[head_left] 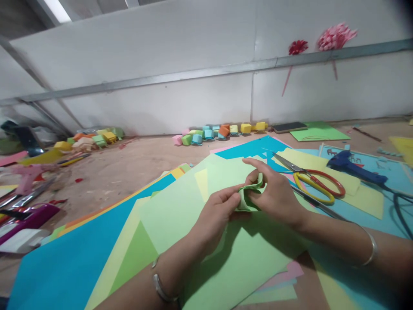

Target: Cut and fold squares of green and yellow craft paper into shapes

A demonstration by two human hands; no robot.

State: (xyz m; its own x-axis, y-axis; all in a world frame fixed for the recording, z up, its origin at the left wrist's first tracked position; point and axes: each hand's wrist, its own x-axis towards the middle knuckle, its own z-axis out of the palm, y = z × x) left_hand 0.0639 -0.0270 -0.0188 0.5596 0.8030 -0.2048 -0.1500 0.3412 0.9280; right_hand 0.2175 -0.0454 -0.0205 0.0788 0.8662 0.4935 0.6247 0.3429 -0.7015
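A small folded piece of light green paper (248,199) is held between both hands, above large light green sheets (180,196). My left hand (217,215) pinches its left side between thumb and fingers. On the right, my right hand (274,193) has its thumb and some fingers at the paper's inner and upper edge, with the index finger stretched out above. The paper stands up in a curved, box-like shape. Its underside is partly hidden by my fingers.
Scissors with red and yellow handles (318,183) and a blue glue gun (355,168) lie to the right. Small coloured paper boxes (222,131) line the wall. A blue sheet (74,249), a pink glue gun (27,174) and a purple tool (30,220) are at left.
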